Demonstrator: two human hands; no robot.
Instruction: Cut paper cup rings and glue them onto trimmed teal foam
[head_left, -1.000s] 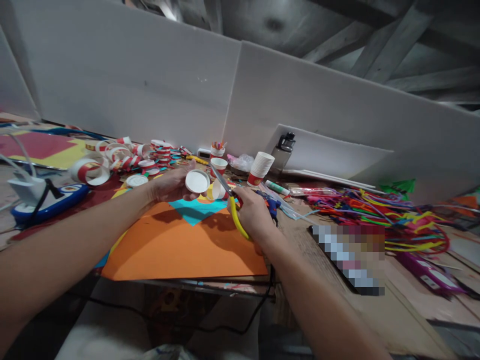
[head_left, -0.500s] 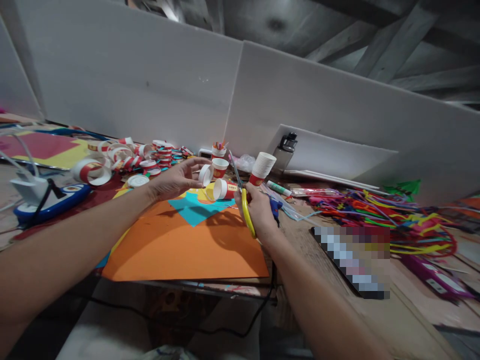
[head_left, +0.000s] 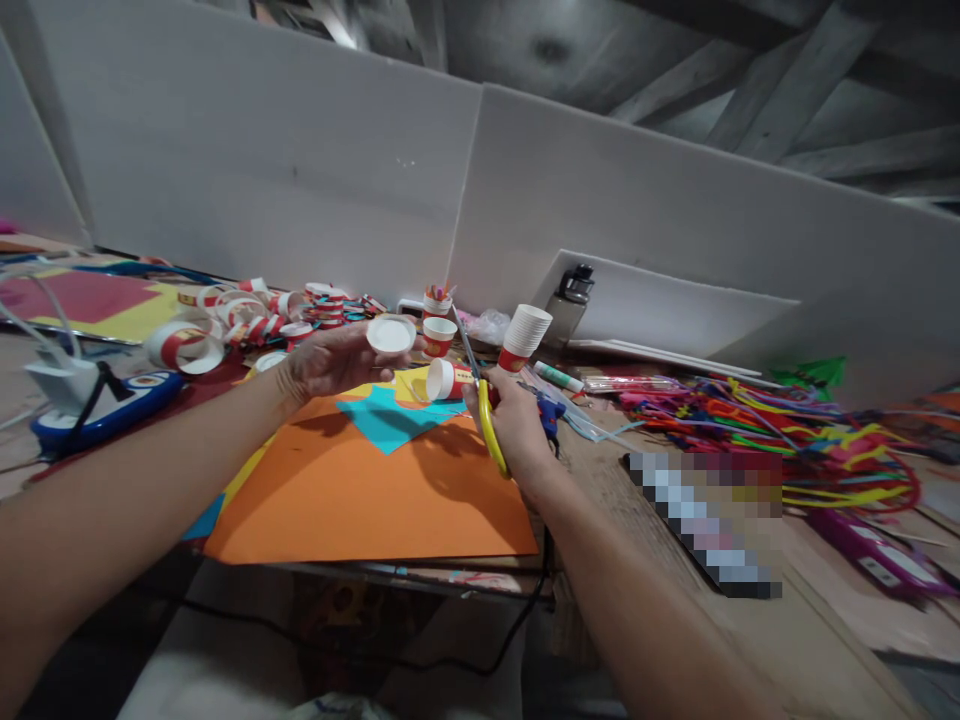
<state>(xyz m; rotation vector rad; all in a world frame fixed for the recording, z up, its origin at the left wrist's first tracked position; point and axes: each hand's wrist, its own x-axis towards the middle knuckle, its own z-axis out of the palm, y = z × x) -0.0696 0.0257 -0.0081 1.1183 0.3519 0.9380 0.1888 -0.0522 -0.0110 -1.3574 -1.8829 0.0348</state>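
Observation:
Above the orange paper [head_left: 360, 500], my left hand [head_left: 328, 360] grips a shallow white cup bottom [head_left: 391, 334], its round face turned up toward me. My right hand [head_left: 514, 412] is closed around yellow-handled scissors [head_left: 491, 430], whose blades point up and away. Beside the right fingers lies a red and white paper cup [head_left: 442, 381] on its side, mouth to the left; whether the fingers touch it I cannot tell. Another paper cup [head_left: 439, 337] stands upright just behind. Under the hands is a cut turquoise paper piece [head_left: 390, 425].
A cup stack [head_left: 525, 335] leans behind my right hand, near a bottle [head_left: 568, 308] and a glue stick [head_left: 557, 376]. Cut cup rings [head_left: 187, 345] and a blue power strip [head_left: 112, 405] lie left. Colourful pipe cleaners [head_left: 780, 430] and a pixelated dark-edged object [head_left: 697, 525] lie right.
My left hand has moved slightly left and turned the white cup bottom from edge-on to face up. My right hand with the scissors has barely moved.

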